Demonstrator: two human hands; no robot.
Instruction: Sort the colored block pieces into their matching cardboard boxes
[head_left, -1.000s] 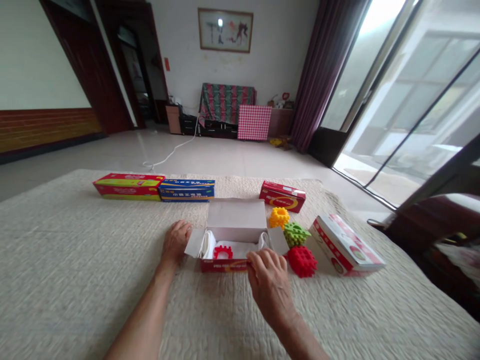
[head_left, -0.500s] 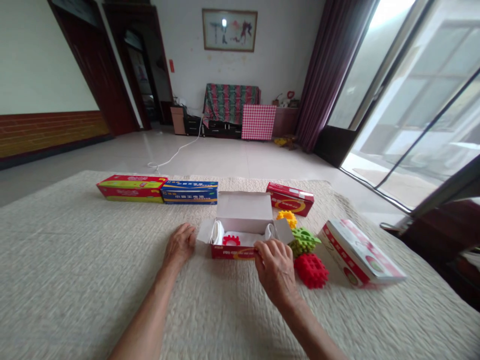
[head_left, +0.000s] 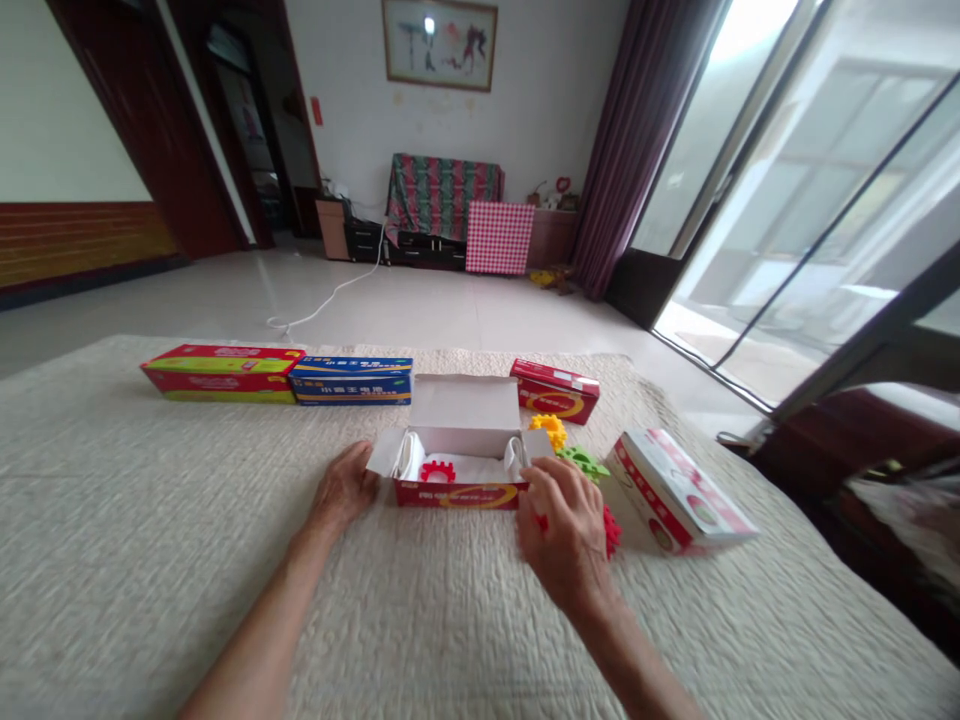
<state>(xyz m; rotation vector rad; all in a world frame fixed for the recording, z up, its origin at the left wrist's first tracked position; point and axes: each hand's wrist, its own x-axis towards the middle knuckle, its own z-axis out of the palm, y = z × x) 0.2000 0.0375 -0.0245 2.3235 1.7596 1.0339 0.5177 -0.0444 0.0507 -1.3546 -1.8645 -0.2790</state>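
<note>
In the head view an open red carton sits on the quilted cover, its lid standing up and its side flaps spread. White cloth-like material and a red toothed ring lie inside it. My left hand rests on the cover beside the left flap, fingers loosely bent, with nothing seen in them. Near the carton's right front corner, the fingers of my right hand are closed round a small red toothed piece, mostly hidden. Behind that hand lie yellow, green and red toothed pieces.
A red-and-green box and a blue box stand end to end at the back left. At the back right is a smaller red box. A white-and-red box lies right of the toothed pieces.
My right hand has shifted from the carton's front edge to its right front corner and now covers much of the red pieces. The whole view has swung slightly right.
</note>
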